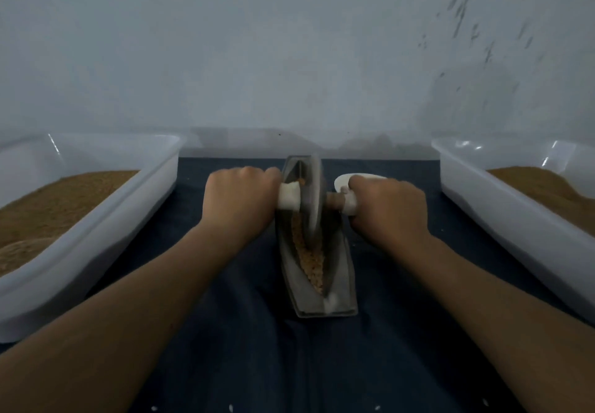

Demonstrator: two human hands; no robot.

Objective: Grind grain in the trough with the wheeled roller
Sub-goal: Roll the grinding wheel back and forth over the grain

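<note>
A narrow grey boat-shaped trough (339,287) lies lengthwise on the dark blue cloth in the middle of the view. Tan crushed grain (312,263) fills its groove. The grey wheel of the roller (311,200) stands upright in the groove, toward the far end. My left hand (240,200) grips the white handle on the wheel's left side. My right hand (388,206) grips the white handle on the right, past a short brown axle stub. Both forearms reach in from the bottom corners.
A white plastic tub (96,238) of brown grain sits at the left, another tub (515,219) of brown grain at the right. A white oval object (343,181) lies behind my right hand. A pale wall rises just beyond the cloth (289,364).
</note>
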